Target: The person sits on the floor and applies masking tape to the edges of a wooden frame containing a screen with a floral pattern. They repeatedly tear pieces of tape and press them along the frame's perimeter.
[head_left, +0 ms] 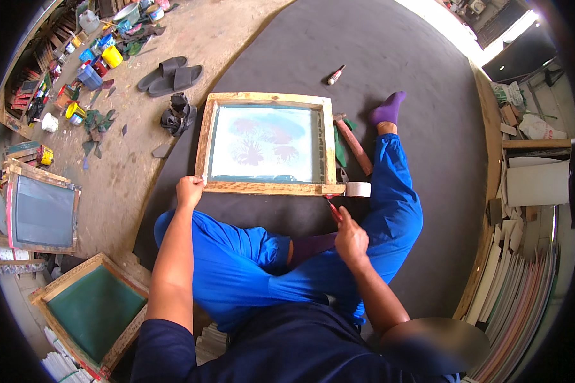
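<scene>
A wooden-framed printing screen (270, 187) lies in front of my crossed legs, its pale mesh showing dark, tree-like shapes. At its near left corner, my left hand (188, 193) is closed in a pinch, with a small white bit at the fingertips; what it grips is unclear. My right hand (351, 237) is closed around a slim red-handled tool (333, 210), whose tip points at the screen's near right corner. Just beside that corner is a roll of white tape (358, 189). A hammer (354, 147) with a reddish handle lies right of the screen, over a green piece (340, 148).
A small red-and-white tool (337, 75) lies beyond the screen on the dark mat (255, 64). Black sandals (172, 76), paint pots (112, 56) and scraps are on the floor at left. Two more framed screens (96, 313) (45, 210) stand nearby. Stacked sheets (517, 281) line the right.
</scene>
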{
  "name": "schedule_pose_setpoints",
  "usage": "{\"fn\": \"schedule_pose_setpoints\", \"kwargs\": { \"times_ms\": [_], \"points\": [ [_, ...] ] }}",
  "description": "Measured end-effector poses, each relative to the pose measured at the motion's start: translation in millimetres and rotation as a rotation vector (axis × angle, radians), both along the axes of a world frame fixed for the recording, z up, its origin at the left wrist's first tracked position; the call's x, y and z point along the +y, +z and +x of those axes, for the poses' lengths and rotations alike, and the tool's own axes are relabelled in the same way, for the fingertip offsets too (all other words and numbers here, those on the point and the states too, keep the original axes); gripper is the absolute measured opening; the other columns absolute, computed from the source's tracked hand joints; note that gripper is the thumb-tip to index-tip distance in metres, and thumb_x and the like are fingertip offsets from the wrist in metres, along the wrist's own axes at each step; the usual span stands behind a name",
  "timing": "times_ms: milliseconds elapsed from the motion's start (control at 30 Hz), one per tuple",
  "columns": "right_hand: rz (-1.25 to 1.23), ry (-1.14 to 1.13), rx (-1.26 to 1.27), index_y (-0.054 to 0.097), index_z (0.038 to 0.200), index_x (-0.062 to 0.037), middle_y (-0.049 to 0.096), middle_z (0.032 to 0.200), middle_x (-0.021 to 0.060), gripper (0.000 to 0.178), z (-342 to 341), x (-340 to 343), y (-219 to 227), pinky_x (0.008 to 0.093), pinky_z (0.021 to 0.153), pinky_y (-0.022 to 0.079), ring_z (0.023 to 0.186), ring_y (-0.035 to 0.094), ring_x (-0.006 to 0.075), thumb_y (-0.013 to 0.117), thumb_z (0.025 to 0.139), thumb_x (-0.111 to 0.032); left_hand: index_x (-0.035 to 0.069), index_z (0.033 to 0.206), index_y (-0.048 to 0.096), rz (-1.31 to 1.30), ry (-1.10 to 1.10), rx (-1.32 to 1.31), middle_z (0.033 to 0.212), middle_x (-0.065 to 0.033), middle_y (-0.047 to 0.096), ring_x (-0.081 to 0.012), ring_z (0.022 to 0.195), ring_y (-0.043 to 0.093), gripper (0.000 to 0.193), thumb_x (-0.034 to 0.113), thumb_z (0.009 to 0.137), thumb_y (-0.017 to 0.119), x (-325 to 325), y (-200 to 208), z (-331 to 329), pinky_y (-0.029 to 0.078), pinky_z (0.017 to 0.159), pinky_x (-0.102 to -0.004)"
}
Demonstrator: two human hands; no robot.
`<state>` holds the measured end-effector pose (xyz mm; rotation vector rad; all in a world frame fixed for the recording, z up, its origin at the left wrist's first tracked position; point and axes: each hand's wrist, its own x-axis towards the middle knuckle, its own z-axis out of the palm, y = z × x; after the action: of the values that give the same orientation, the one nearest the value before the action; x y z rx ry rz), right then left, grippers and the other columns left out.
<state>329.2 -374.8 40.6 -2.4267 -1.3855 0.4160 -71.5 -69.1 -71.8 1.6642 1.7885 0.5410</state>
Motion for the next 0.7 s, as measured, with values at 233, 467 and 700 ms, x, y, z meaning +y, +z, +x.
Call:
{"fn": "schedule_pose_setpoints", "kwargs": {
  "times_ms": [233,467,700],
  "points": [
    [-0.008,-0.046,0.023,0.064,0.136,-0.0173,0.078,0.107,0.0190,0.074,99,71,45,0.0495,0.087,0.058,0.102,0.074,0.0397,0.092,0.072,-0.043,0.000,0.089,0.080,-0.062,0.010,-0.132,0.078,-0.0100,0.078,-0.0147,0.070,0.073,0.015,0.015,0.088,0.082,7,-19,-16,0.056,0.066,-0.0320],
    [-0.435,0.143,0.025,0.082,0.104,-0.0121,0.078,0.094,0.0169,0.051,171,95,7,0.0464,0.082,0.056,0.093,0.075,0.0352,0.084,0.077,-0.056,-0.002,0.095,0.074,-0.109,-0.014,-0.421,0.081,-0.0043,0.073,-0.0096,0.066,0.065,0.007,0.005,0.095,0.075,23,36,-9,0.053,0.060,-0.0253],
    [-0.214,0.180,0.186,0.079,0.097,-0.0071,0.075,0.083,0.0166,0.046,218,81,38,0.0458,0.071,0.052,0.079,0.073,0.0307,0.083,0.080,-0.050,0.002,0.098,0.074,0.017,-0.116,-0.438,0.087,-0.0019,0.074,-0.0080,0.074,0.066,0.005,0.006,0.096,0.074,74,150,-23,0.053,0.065,-0.0245]
  ]
}}
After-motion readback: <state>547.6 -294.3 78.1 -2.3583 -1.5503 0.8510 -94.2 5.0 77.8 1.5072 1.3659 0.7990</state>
